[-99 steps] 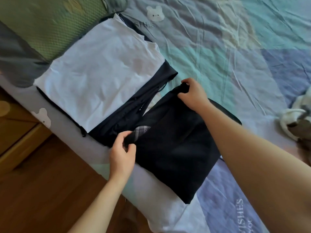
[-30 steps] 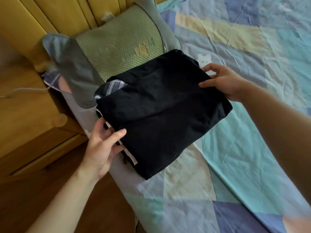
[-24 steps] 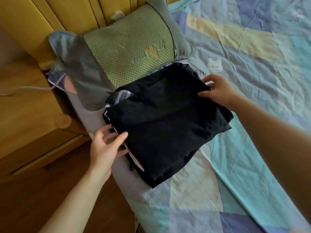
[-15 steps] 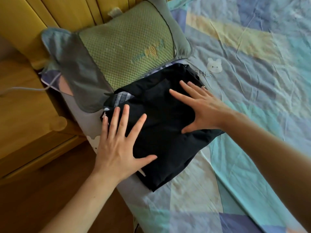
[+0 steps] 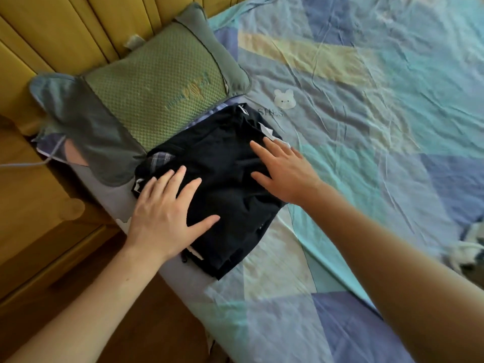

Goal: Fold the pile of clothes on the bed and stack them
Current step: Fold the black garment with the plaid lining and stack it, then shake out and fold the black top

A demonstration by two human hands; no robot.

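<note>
A wide bed covered by a crumpled patchwork sheet [image 5: 366, 142] of pale blue, turquoise, cream and violet panels fills most of the view; a small white bear motif [image 5: 284, 99] is printed on it beside the letters "SHES". Along the upper left runs a padded mustard-yellow headboard [image 5: 68, 32], and below it stands a wooden bedside cabinet [image 5: 34, 205] on a brown wooden floor [image 5: 157, 310]. A green quilted pillow with a grey border [image 5: 157, 87] leans at the head of the bed. Just beside the pillow, at the near edge of the mattress, lies the stack of folded dark clothes [image 5: 225, 179], black on top, with a grey checked lining [image 5: 159, 159] showing at its left corner and slivers of white fabric at its edges. The left hand [image 5: 167, 216] rests flat on the near left part of the stack, fingers straight and spread, gripping nothing. The right hand [image 5: 285, 171] lies flat on the far right part, fingers likewise extended and apart, palm down on the cloth. A thin white cable [image 5: 39, 161] trails off the left mattress edge. At the right border, part of a white and dark crumpled item [image 5: 468, 247] lies on the sheet, too cut off to identify.
</note>
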